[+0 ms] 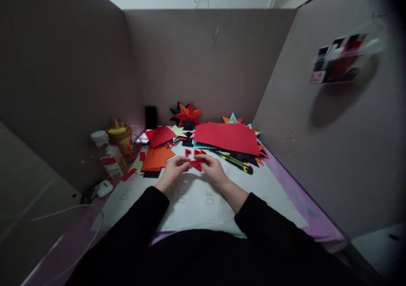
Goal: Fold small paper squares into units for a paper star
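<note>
A small folded piece of red paper (197, 165) is held between my two hands, low over the white sheet at the middle of the desk. My left hand (175, 170) pinches its left end between thumb and fingers. At the other end my right hand (215, 171) grips the same piece, fingers closed. Just beyond the fingertips lie small red folded paper pieces (188, 152), one behind the left fingers and others partly hidden behind the right. The held paper's exact shape is hard to make out at this size.
Stacked red sheets (226, 138) lie behind my right hand, with a yellow-black utility knife (242, 166) in front. Orange paper (155, 158) lies left. Folded paper stars (189, 114) stand at the back. A white-capped jar (111, 157), yellow-lidded cup (122, 140) and white earbud case (104, 188) line the left edge.
</note>
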Demonstrator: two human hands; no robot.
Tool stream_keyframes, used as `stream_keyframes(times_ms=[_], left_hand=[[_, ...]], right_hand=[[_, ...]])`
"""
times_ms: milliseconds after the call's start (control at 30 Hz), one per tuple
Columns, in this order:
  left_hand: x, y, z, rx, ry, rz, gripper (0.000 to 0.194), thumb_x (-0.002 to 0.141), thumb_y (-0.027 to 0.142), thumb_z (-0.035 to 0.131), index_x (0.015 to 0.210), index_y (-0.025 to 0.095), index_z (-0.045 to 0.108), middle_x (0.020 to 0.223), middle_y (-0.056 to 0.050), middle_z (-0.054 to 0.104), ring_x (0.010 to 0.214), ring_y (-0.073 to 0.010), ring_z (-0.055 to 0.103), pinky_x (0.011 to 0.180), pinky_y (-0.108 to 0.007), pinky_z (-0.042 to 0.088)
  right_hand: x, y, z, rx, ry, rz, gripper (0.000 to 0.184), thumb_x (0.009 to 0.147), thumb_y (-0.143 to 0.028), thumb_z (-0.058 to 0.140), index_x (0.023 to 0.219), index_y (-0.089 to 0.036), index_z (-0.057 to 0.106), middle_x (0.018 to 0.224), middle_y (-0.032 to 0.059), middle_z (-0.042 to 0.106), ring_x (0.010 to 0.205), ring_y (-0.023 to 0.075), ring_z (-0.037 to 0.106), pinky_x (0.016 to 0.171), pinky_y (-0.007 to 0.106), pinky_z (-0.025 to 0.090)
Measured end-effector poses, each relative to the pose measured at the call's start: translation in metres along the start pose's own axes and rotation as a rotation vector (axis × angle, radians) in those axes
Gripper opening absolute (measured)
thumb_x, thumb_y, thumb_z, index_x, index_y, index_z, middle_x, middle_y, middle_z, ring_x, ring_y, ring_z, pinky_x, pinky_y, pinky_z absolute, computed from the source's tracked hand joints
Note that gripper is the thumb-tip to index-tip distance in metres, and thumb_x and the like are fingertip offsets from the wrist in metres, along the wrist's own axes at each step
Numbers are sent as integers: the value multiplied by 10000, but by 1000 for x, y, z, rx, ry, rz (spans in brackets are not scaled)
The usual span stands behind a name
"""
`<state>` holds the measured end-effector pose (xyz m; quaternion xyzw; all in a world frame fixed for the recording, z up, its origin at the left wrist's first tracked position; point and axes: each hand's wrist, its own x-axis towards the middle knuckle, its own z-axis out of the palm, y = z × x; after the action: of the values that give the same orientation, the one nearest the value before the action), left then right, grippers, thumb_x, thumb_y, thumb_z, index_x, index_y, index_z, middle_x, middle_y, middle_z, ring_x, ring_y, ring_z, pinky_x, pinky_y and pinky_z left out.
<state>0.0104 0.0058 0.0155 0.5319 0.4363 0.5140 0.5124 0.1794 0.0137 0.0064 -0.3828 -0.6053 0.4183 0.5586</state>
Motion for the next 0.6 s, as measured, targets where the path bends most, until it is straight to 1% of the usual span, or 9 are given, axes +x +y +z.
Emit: stream_keyframes(times_ms=[100, 167, 233, 333, 400, 467, 533, 600], left_hand=[[-1, 1, 0, 36, -24, 22, 303, 665, 333, 751, 866, 129, 651, 755, -59, 692, 680, -157, 633, 667, -278, 479], [-1, 0, 0, 100, -45, 54, 295, 678, 338, 743, 874, 133, 663, 775, -63, 696, 686, -157, 629, 660, -271, 473], [-2, -1, 1, 186, -58, 86, 279, 689, 342, 732, 868, 136, 676, 760, -58, 691, 671, -157, 619, 638, -265, 464], [-3, -1, 3, 285, -55, 100, 255, 703, 359, 709, 823, 137, 679, 680, -39, 665, 609, -152, 598, 588, -259, 447], [-3, 0, 4, 289, -32, 82, 254, 709, 377, 699, 792, 139, 670, 644, -27, 650, 568, -144, 584, 563, -255, 442], [-2, 2, 3, 237, 8, 58, 261, 702, 391, 701, 774, 144, 654, 627, -15, 640, 552, -137, 581, 554, -249, 441], [0, 3, 2, 168, 61, 45, 270, 687, 397, 712, 763, 149, 637, 621, -9, 635, 564, -140, 594, 555, -246, 445], [1, 4, 1, 138, 94, 48, 272, 677, 393, 720, 761, 150, 632, 627, -12, 638, 592, -151, 612, 568, -250, 454]], right_hand=[[1, 3, 0, 13, 5, 38, 220, 700, -182, 582, 871, -191, 721, 885, 40, 712, 810, 177, 653, 785, 330, 515], [1, 4, 0, 42, 10, 64, 168, 704, -220, 615, 836, -184, 713, 817, 31, 699, 736, 168, 643, 718, 312, 520], [1, 3, 0, 46, 8, 58, 136, 714, -260, 639, 807, -181, 701, 774, 25, 686, 708, 165, 631, 692, 302, 515], [1, 1, -1, -9, 4, 12, 137, 735, -314, 659, 750, -181, 685, 719, 16, 667, 696, 162, 612, 690, 292, 503], [2, 0, -1, 0, 10, 7, 210, 765, -380, 642, 709, -180, 671, 685, 14, 657, 674, 157, 605, 672, 285, 501], [4, 2, -2, 109, 28, 89, 287, 791, -452, 612, 723, -177, 660, 666, 18, 661, 640, 154, 618, 614, 270, 503], [6, 3, -2, 277, 35, 264, 299, 793, -469, 618, 785, -171, 649, 672, 27, 677, 610, 157, 650, 533, 244, 495], [7, 4, -2, 425, 5, 451, 257, 788, -414, 652, 843, -163, 636, 713, 47, 699, 598, 166, 681, 474, 221, 485]])
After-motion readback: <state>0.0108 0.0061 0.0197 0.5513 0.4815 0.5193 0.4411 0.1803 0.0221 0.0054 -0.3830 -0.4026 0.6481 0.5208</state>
